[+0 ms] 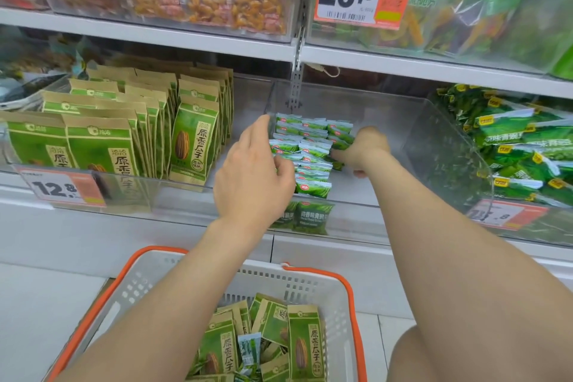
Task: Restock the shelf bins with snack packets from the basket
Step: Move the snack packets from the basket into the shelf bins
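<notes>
Head view. Left hand (251, 170): forefinger straight, other fingers curled against the left edge of the small green packets (313, 164) rowed in the clear bin (356, 217); any grip is hidden. Right hand (364, 149): fingertips buried in the row's right side, hold indeterminable. Basket (310, 285), below both wrists and cut off by the frame, holds seed packets (305, 341).
</notes>
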Available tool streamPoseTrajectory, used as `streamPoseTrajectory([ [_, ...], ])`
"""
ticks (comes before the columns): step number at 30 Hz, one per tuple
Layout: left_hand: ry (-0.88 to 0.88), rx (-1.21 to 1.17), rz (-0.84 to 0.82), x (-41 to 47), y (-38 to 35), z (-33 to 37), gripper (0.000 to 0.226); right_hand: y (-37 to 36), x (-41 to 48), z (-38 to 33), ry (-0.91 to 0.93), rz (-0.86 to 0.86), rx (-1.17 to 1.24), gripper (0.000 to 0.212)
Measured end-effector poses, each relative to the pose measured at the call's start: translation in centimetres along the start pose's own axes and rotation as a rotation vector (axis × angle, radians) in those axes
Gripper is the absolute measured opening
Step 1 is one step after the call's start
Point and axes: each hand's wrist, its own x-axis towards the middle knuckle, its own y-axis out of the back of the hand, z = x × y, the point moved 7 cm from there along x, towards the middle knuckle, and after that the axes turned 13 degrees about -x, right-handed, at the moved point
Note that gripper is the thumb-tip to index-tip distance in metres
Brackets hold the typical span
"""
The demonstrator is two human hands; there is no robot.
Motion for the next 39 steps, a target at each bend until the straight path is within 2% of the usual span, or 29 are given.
streamPoseTrajectory([
  [2,-0.008,-0.015,-0.022,0.1,0.1,-0.1,0.062,0.8,-0.9,0.2,0.001,0.014,-0.022,0.053],
  [5,-0.02,-0.054,-0.083,0.1,0.1,-0.1,0.06,2.2,-2.6,0.3,0.017,0.076,-0.022,0.027],
  [6,-0.022,-0.07,-0.103,0.1,0.1,-0.2,0.06,2.8,-3.4,0.1,0.056,0.099,-0.023,0.015],
  [7,-0.034,-0.083,-0.117,0.0,0.2,-0.2,0.059,3.6,-4.6,-0.4,0.111,0.131,-0.031,0.012],
  [9,-0.142,-0.089,-0.099,-0.3,0.6,0.5,0.055,5.1,-7.1,-1.7,0.236,0.224,-0.055,0.011],
  [11,-0.294,-0.083,0.003,-1.3,1.7,1.4,0.044,6.0,-10.3,-3.1,0.384,0.273,-0.07,0.011],
  [14,-0.433,-0.083,0.15,-4.1,3.4,2.2,0.025,5.8,-15.9,-5.1,0.621,0.246,-0.153,0.018],
  [16,-0.472,-0.072,0.139,-6.0,3.5,1.7,0.02,5.1,-19.4,-5.5,0.719,0.199,-0.213,0.015],
  [18,-0.45,-0.074,0.035,-8.0,2.3,-0.1,0.019,3.0,-22.2,-5.2,0.777,0.07,-0.323,0.004],
  [20,-0.32,-0.073,-0.158,-10.0,0.2,-2.7,0.017,0.0,-24.5,-4.7,0.83,-0.087,-0.468,0.011],
  [22,-0.161,0.003,-0.43,-12.5,-2.4,-5.5,0.015,-3.2,-26.1,-4.1,0.867,-0.218,-0.586,0.018],
  [25,-0.027,0.192,-0.874,-17.3,-6.2,-9.6,0.007,-7.7,-27.6,-3.6,0.913,-0.387,-0.71,0.028],
  [26,0.01,0.222,-1.013,-19.0,-7.2,-10.8,0.01,-8.8,-27.9,-3.5,0.924,-0.425,-0.754,0.027],
  [28,0.105,0.286,-1.255,-22.6,-8.5,-13.4,0.012,-10.2,-28.4,-3.5,0.944,-0.458,-0.812,0.011],
  [30,0.147,0.391,-1.428,-25.7,-9.1,-15.5,0.012,-11.1,-28.6,-3.7,0.977,-0.482,-0.825,0.005],
  [33,0.186,0.534,-1.559,-28.7,-8.8,-17.9,0.015,-11.9,-29.0,-4.2,1.038,-0.502,-0.837,0.009],
  [36,0.218,0.567,-1.565,-29.4,-8.4,-19.4,0.01,-12.5,-29.1,-4.7,1.063,-0.505,-0.841,0.017],
  [39,0.274,0.52,-1.515,-29.0,-8.3,-19.9,0.037,-13.0,-29.2,-5.0,1.085,-0.487,-0.838,0.01],
])
